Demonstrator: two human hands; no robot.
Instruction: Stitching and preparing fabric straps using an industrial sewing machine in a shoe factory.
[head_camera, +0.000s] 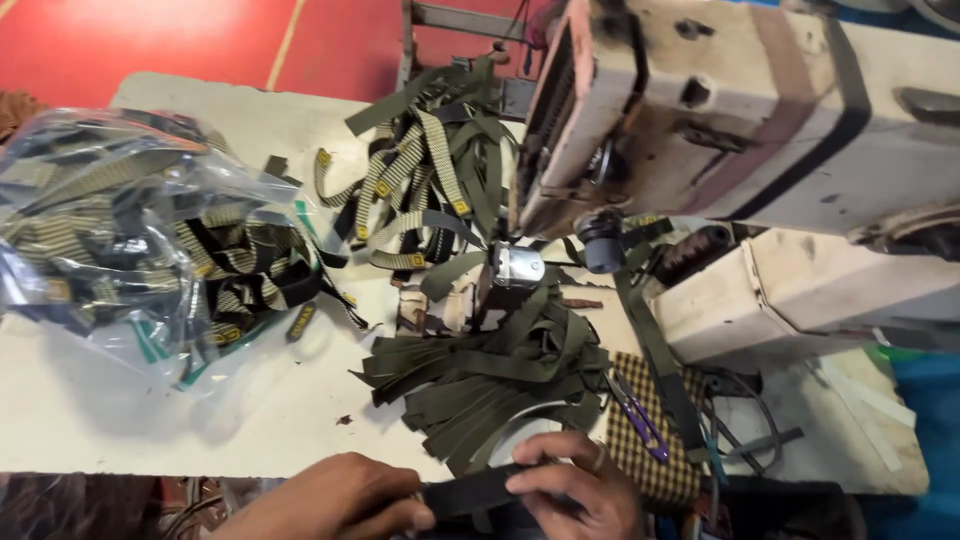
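At the near table edge both my hands hold one black webbing strap (468, 491) stretched between them. My left hand (335, 500) pinches its left end. My right hand (580, 482) covers its right end, with a ring on one finger. Just beyond them lies a heap of olive green straps (490, 375). Right of my right hand, purple-handled thread snips (640, 415) rest on a checked cloth (650, 440).
A worn cream sewing machine (760, 130) fills the upper right of the white table (150, 410). A clear plastic bag (110, 230) of striped and black straps sits at left. More striped straps (420, 180) pile up at the back centre. Red floor lies behind.
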